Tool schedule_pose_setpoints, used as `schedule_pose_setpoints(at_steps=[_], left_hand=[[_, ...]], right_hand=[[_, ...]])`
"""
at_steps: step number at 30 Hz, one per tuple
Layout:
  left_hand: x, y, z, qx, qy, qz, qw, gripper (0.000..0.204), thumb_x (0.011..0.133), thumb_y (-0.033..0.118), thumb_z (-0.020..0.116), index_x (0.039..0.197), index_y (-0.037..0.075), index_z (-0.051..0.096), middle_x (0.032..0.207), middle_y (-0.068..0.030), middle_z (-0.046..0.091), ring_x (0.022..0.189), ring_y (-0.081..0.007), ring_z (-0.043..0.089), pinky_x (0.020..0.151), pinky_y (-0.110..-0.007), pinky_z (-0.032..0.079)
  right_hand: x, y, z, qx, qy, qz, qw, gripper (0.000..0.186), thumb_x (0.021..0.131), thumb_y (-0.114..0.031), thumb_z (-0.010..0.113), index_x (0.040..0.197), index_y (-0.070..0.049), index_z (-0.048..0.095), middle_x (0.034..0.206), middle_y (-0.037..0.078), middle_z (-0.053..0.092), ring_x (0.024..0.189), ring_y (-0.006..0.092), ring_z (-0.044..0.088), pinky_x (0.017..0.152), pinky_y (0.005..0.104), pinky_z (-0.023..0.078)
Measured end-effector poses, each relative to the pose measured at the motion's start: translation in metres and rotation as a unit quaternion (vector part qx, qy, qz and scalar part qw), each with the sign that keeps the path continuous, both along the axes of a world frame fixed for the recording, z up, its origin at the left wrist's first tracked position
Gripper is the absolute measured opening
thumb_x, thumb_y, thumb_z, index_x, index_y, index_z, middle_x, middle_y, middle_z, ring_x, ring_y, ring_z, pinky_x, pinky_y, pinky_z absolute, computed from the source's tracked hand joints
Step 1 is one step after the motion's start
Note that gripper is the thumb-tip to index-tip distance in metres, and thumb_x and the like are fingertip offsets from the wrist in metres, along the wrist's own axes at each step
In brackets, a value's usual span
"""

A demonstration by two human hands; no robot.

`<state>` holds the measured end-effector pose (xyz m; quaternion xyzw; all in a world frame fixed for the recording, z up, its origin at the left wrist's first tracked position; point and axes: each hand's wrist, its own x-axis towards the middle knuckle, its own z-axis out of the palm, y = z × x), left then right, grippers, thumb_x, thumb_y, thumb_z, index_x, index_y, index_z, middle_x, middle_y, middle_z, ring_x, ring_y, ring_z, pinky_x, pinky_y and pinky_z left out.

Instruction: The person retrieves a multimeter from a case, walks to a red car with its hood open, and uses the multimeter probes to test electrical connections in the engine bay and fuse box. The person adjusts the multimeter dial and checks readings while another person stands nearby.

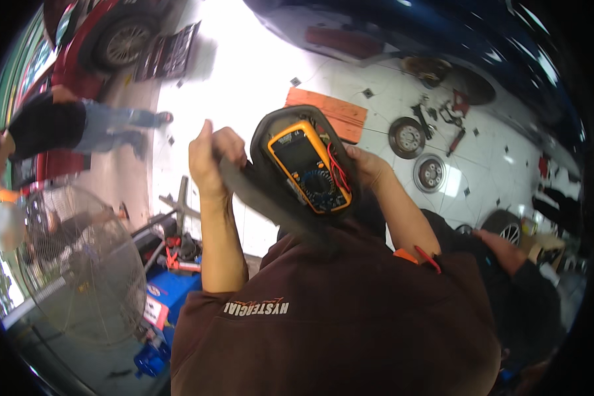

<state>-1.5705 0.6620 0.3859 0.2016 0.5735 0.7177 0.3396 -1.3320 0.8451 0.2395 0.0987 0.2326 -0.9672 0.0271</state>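
A dark padded zip case lies open in front of me, tilted, with a yellow multimeter and red test leads inside. My left hand is closed on the raised lid of the case at its left, thumb sticking up. My right hand grips the right side of the case, its fingers partly hidden behind it.
An orange board, brake discs and parts lie on the tiled floor. A dark car is beyond; a red car stands left. People are on both sides. A fan is lower left.
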Motion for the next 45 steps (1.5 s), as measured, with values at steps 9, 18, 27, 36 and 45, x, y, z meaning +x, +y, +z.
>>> schedule_pose_setpoints(at_steps=[9,18,27,36,45], left_hand=[[-0.173,-0.004,0.001,-0.013,-0.058,0.149,0.987,0.062,0.109,0.035,0.054,0.054,0.006,0.049,0.059,-0.0118,0.054,0.049,-0.0157,0.04,0.048,-0.029,0.029],[-0.341,-0.038,-0.041,0.045,-0.018,0.258,0.965,0.052,0.107,0.03,0.057,0.06,0.006,0.051,0.066,-0.0074,0.054,0.06,-0.0146,0.047,0.058,-0.03,0.036],[-0.561,0.013,-0.037,-0.385,0.309,0.196,0.847,0.04,0.104,0.037,0.068,0.106,-0.003,0.072,0.09,-0.007,0.065,0.084,-0.0167,0.058,0.079,-0.032,0.046],[-0.818,0.149,-0.03,-0.176,0.423,0.335,0.823,0.034,0.104,0.023,0.065,0.126,-0.002,0.067,0.123,-0.0207,0.072,0.11,-0.0305,0.071,0.097,-0.041,0.056],[-0.884,0.356,-0.075,-0.248,0.337,0.087,0.904,0.04,0.094,0.032,0.083,0.105,-0.004,0.072,0.093,-0.018,0.079,0.089,-0.0301,0.079,0.08,-0.038,0.061]], right_hand=[[-0.233,0.045,0.03,0.267,-0.069,0.103,0.956,0.088,0.084,-0.022,0.087,0.157,0.001,0.043,0.142,0.015,0.062,0.126,0.0227,0.064,0.11,0.0362,0.052],[-0.483,0.098,0.023,0.26,-0.083,0.206,0.94,0.072,0.085,-0.015,0.085,0.15,-0.002,0.055,0.121,0.014,0.072,0.105,0.0199,0.071,0.098,0.0344,0.057],[-0.736,0.076,-0.024,0.317,-0.081,0.165,0.93,0.068,0.088,-0.012,0.081,0.149,-0.001,0.052,0.123,0.014,0.071,0.106,0.0177,0.072,0.093,0.0322,0.059],[-0.922,0.182,0.013,0.131,-0.093,-0.031,0.987,0.055,0.098,-0.01,0.064,0.15,0.0,0.051,0.124,0.012,0.07,0.104,0.0159,0.072,0.089,0.0311,0.06],[-1.066,0.411,0.032,0.176,-0.074,-0.25,0.949,0.043,0.105,-0.018,0.051,0.144,-0.004,0.056,0.128,0.011,0.069,0.115,0.0216,0.07,0.1,0.038,0.058]])
